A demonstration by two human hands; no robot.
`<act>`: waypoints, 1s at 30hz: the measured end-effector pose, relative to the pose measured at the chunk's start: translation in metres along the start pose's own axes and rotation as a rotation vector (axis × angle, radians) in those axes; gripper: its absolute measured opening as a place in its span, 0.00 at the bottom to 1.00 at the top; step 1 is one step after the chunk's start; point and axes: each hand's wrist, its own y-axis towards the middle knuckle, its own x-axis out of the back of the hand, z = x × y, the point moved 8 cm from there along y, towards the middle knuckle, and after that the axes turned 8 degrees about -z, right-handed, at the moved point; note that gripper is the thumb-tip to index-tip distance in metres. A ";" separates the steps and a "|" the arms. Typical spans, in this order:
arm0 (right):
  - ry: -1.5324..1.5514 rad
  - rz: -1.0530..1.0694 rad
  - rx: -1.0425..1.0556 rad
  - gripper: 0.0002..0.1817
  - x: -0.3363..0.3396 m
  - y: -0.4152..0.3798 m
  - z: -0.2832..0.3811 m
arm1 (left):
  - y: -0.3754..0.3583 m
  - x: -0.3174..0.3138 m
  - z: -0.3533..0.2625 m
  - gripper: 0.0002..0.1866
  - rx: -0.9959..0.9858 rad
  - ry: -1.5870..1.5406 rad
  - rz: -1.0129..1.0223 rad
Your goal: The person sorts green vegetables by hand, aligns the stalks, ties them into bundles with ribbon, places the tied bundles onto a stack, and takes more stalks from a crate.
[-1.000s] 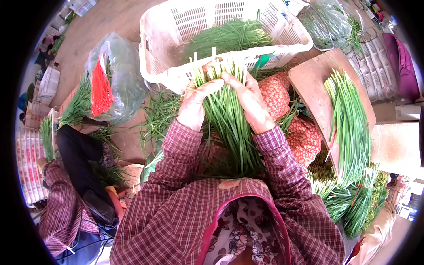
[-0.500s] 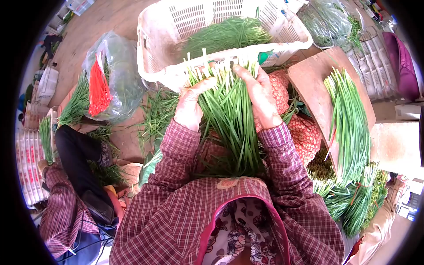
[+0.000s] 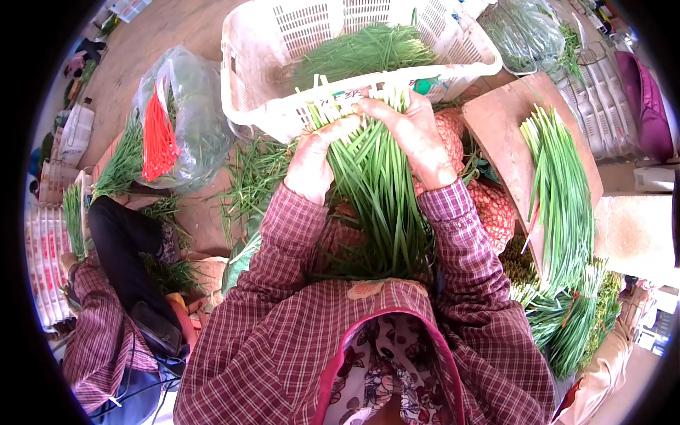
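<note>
A loose bunch of garlic chives (image 3: pixel 379 188) hangs between my hands, pale stem ends up and green leaves falling toward my lap. My left hand (image 3: pixel 316 157) is closed around its left side, thumb across the stems. From the right, my right hand (image 3: pixel 416 134) grips the stems, its thumb reaching over the front near the pale ends. The far fingers of both hands are partly hidden by the stems. Just beyond my hands stands a white plastic crate (image 3: pixel 244 95), with more chives (image 3: pixel 368 57) lying inside.
On the right, a curved brown board (image 3: pixel 496 117) bears a long bundle of chives (image 3: pixel 559 184); tied bundles (image 3: pixel 570 333) lie below it. Red ties (image 3: pixel 159 138) hang on a clear plastic bag (image 3: pixel 202 120) at left. Another person's plaid sleeve (image 3: pixel 99 312) shows at lower left.
My hands have drawn closer together at the stem ends, the right thumb shifting left across the bunch. The bunch looks narrower at the top, and its leaves have swung slightly right.
</note>
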 end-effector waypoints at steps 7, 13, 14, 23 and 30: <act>0.199 -0.128 -0.100 0.08 0.034 0.002 0.002 | -0.001 -0.008 -0.004 0.19 0.072 -0.154 0.197; 0.050 0.103 -0.116 0.12 0.000 -0.003 0.012 | 0.003 -0.007 -0.005 0.20 0.012 -0.039 0.192; 0.028 0.131 -0.070 0.12 -0.008 -0.002 0.012 | 0.002 -0.005 -0.007 0.20 -0.001 -0.043 0.147; 0.206 -0.295 -0.047 0.13 0.131 0.014 0.060 | 0.009 0.037 -0.085 0.13 -0.025 -0.252 0.267; -0.094 -0.125 -0.005 0.13 0.093 0.001 0.105 | -0.014 0.023 -0.073 0.35 -0.013 -0.084 0.341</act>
